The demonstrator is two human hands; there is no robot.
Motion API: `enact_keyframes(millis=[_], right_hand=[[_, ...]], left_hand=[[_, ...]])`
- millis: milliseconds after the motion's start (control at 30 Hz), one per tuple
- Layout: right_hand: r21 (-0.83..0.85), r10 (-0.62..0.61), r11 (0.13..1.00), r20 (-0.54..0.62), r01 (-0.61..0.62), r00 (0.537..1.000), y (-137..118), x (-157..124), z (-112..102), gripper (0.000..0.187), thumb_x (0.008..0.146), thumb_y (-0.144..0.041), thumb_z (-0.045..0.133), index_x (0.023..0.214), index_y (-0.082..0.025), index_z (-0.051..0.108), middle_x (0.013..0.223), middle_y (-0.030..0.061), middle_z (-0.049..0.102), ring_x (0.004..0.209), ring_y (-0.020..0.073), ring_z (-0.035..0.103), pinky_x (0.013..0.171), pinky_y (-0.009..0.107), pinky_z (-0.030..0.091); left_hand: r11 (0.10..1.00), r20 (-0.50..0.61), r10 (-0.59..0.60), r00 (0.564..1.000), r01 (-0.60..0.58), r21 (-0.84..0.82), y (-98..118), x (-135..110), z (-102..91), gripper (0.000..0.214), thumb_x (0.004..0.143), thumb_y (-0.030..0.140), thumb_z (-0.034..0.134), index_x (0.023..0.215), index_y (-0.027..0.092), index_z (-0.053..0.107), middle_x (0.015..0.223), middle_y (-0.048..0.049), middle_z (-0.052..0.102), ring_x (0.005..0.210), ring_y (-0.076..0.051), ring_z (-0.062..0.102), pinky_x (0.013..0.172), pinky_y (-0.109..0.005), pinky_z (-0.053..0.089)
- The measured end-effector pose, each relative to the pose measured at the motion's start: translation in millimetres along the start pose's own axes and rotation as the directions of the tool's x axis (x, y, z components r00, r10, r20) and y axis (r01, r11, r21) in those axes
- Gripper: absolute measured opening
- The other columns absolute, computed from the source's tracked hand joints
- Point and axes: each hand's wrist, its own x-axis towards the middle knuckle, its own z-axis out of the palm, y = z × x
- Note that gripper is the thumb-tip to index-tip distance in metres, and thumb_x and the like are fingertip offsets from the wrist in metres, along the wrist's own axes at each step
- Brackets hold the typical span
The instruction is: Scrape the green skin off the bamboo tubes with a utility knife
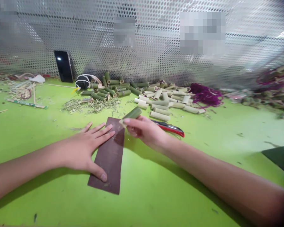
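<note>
A brown strip of sandpaper [110, 157] lies on the green table in front of me. My left hand [85, 145] is spread flat, its fingertips and thumb resting on the strip's left side. Above the strip's far right corner, my right hand [144, 129] pinches a short green bamboo tube [133, 114], tilted, its pale lower end close to the sandpaper. Whether that end touches the paper I cannot tell. Just behind my right wrist lies a red and black utility knife [171, 127], partly covered by the hand.
Cut bamboo pieces [161, 105] are heaped at the back, beside thin shavings [90, 105] and purple strands [205, 94]. A phone [63, 66] leans on the perforated metal screen [151, 41]. A dark object [279, 159] sits at the right edge.
</note>
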Motion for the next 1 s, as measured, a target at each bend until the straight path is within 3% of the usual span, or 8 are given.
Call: enact_keyframes(millis=[67,167,333,533,633,700,867,1000], right_hand=[[0.205,0.039,0.978,-0.079,-0.022,0.996,0.0,5.7,-8.8,0.035,0.081,-0.048,0.068,0.069,-0.023,0.047,0.063,-0.0069,0.041,0.055,0.0103,0.032,0.054,0.026,0.030],[0.330,0.114,0.940,-0.061,-0.088,0.992,0.4,4.1,-8.5,0.030,0.079,-0.045,0.070,0.070,-0.021,0.054,0.064,-0.0065,0.042,0.056,0.0106,0.031,0.054,0.026,0.028],[0.392,0.139,0.911,0.006,-0.130,0.990,1.1,-0.2,-2.5,0.028,0.085,-0.039,0.066,0.067,-0.020,0.057,0.063,-0.0050,0.048,0.055,0.0108,0.034,0.056,0.026,0.029],[0.309,0.102,0.941,0.122,-0.135,0.987,6.3,1.3,3.8,0.034,0.087,-0.047,0.070,0.068,-0.019,0.067,0.063,-0.0030,0.058,0.054,0.0105,0.040,0.056,0.027,0.030],[0.283,0.037,0.955,0.188,-0.090,0.981,10.7,1.9,11.9,0.039,0.078,-0.053,0.081,0.067,-0.018,0.068,0.062,-0.0029,0.059,0.051,0.0088,0.039,0.051,0.026,0.023],[0.276,-0.003,0.960,0.216,-0.058,0.976,12.8,1.9,15.7,0.043,0.076,-0.057,0.083,0.066,-0.018,0.067,0.060,-0.0034,0.058,0.050,0.0080,0.039,0.048,0.026,0.022],[0.382,0.063,0.918,0.122,-0.105,0.991,14.7,2.1,15.4,0.042,0.077,-0.057,0.084,0.086,-0.021,0.064,0.062,-0.0067,0.058,0.050,0.0074,0.041,0.046,0.023,0.022],[0.361,0.088,0.921,0.170,-0.145,0.982,16.1,3.4,13.2,0.044,0.079,-0.058,0.081,0.090,-0.021,0.061,0.060,-0.0071,0.058,0.049,0.0075,0.042,0.045,0.023,0.024]], left_hand=[[1.000,-0.015,0.014,1.000,-0.014,0.003,-0.3,1.1,0.7,0.131,0.069,0.097,0.057,0.167,0.030,0.003,0.173,-0.0081,-0.003,0.161,-0.041,0.002,0.128,-0.066,-0.001],[1.000,-0.069,0.007,0.998,-0.006,0.002,0.7,4.1,1.5,0.115,0.079,0.093,0.052,0.168,0.032,0.012,0.174,-0.0060,0.006,0.161,-0.039,0.009,0.128,-0.066,-0.001],[0.999,-0.320,-0.015,0.947,0.002,-0.039,2.6,9.4,0.2,0.077,0.096,0.078,0.045,0.155,0.028,0.049,0.161,-0.0073,0.050,0.149,-0.034,0.045,0.131,-0.062,0.011],[0.986,-0.640,0.104,0.762,-0.166,-0.037,0.2,11.5,3.0,0.060,0.098,0.067,0.056,0.139,0.023,0.057,0.130,-0.0095,0.073,0.117,-0.030,0.068,0.110,-0.053,0.048],[0.955,-0.732,0.244,0.636,-0.287,0.069,1.2,13.8,7.9,0.048,0.101,0.061,0.055,0.126,0.021,0.061,0.111,-0.0071,0.078,0.100,-0.026,0.072,0.099,-0.048,0.053],[0.934,-0.747,0.317,0.584,-0.328,0.139,2.7,15.0,10.6,0.040,0.104,0.056,0.055,0.117,0.019,0.064,0.099,-0.0047,0.078,0.090,-0.022,0.072,0.099,-0.046,0.051],[0.929,-0.761,0.337,0.554,-0.328,0.172,1.3,14.2,10.7,0.039,0.109,0.049,0.049,0.111,0.015,0.068,0.080,-0.0006,0.075,0.071,-0.015,0.068,0.072,-0.030,0.051],[0.938,-0.763,0.313,0.566,-0.311,0.154,-3.5,12.5,8.0,0.045,0.108,0.052,0.047,0.102,0.015,0.071,0.071,0.0016,0.073,0.062,-0.013,0.066,0.065,-0.028,0.049]])
